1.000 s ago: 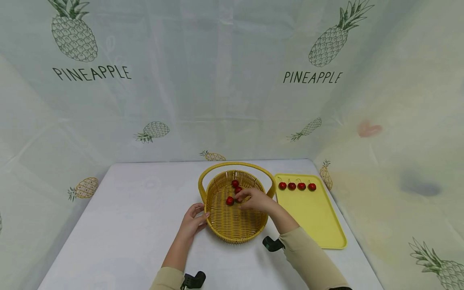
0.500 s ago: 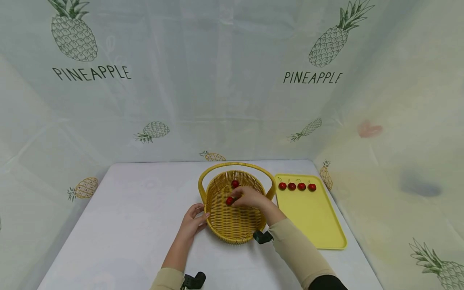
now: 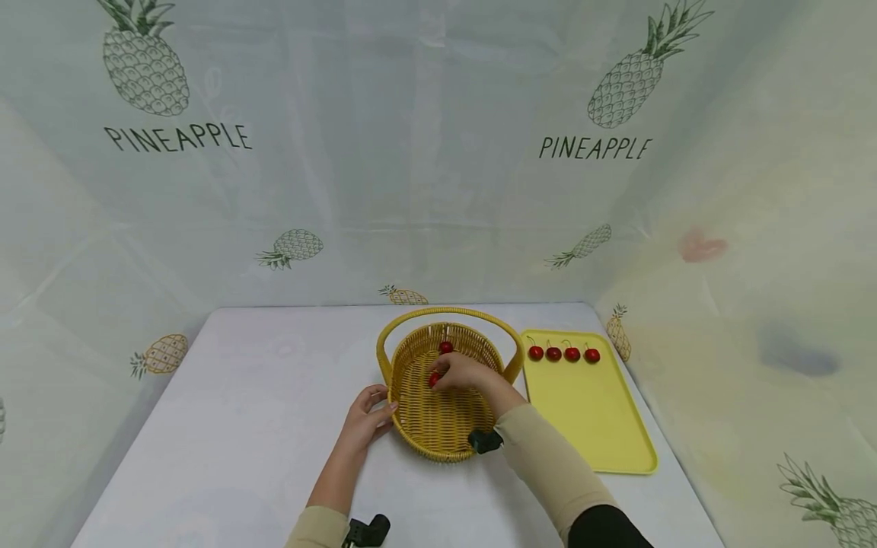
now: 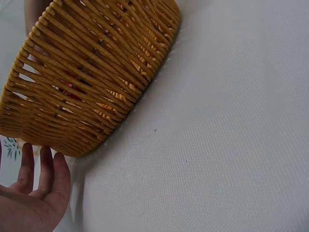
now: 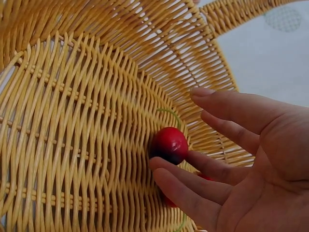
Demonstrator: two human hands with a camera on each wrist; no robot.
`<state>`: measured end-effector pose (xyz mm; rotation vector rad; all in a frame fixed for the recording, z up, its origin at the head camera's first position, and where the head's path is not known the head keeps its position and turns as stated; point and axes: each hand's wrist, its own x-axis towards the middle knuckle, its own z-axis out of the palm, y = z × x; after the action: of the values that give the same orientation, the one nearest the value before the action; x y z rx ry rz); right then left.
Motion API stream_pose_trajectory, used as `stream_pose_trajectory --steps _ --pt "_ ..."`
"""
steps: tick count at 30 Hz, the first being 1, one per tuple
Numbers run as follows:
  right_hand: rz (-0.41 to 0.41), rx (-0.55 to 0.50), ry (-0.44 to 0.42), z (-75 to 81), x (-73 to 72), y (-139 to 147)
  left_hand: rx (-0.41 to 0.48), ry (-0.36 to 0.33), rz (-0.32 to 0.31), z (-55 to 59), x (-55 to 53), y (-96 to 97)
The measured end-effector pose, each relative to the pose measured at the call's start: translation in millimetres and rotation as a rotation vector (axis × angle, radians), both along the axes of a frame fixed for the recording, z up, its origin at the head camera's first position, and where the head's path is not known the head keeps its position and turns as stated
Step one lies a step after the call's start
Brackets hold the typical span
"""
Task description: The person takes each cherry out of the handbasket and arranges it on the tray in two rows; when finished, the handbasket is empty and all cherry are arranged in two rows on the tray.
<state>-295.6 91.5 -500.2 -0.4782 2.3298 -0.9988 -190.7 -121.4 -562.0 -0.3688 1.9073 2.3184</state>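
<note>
Evidently the left hand point(image 3: 366, 417) is steadying the yellow wicker basket point(image 3: 438, 434), its thumb lying at the rim and its fingertips bearing on the outer wall; that light pinch is probably serving to stop the basket from sliding while the other hand is working inside; the right hand point(image 3: 467, 374) is dipping over the far wall's side of the basket floor, its thumb and fingers parted around the near cherry point(image 5: 169, 145); no firm pinch is showing there, and whether the fingertips are touching the fruit I cannot tell; the near cherry is lying on the woven floor, its green stem curving up; red patches point(image 5: 169, 201) are showing behind those fingers, too covered to read properly; the far cherry point(image 3: 446, 347) is sitting toward the back of the basket; the handle point(image 3: 438, 310) is arching over the far part, seemingly leaving the nearer opening free for a hand; just right of the basket, the yellow tray point(image 3: 589, 418) is lying flat on the white table point(image 3: 240, 426), perhaps for easy access; four cherries point(image 3: 553, 354) are standing apart in a row along its far edge, seemingly spaced for order.
</note>
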Motion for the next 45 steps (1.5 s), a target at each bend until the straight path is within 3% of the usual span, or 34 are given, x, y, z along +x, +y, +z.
stream_pose_trajectory --steps 11,27,35,45 --pt "-0.035 -0.013 -0.073 -1.9 -2.7 -6 -0.003 0.003 -0.001 -0.2 -0.9 1.4" --pt "-0.002 0.04 -0.01 -10.4 -6.8 -5 0.002 -0.004 -0.003 -0.3 -0.9 2.3" --pt "0.037 0.047 0.045 -2.6 1.9 0 0.007 -0.001 0.012 -2.5 -1.4 0.1" --pt "0.064 -0.004 0.048 10.3 17.9 20 0.013 0.01 0.011 -1.9 0.5 1.8"
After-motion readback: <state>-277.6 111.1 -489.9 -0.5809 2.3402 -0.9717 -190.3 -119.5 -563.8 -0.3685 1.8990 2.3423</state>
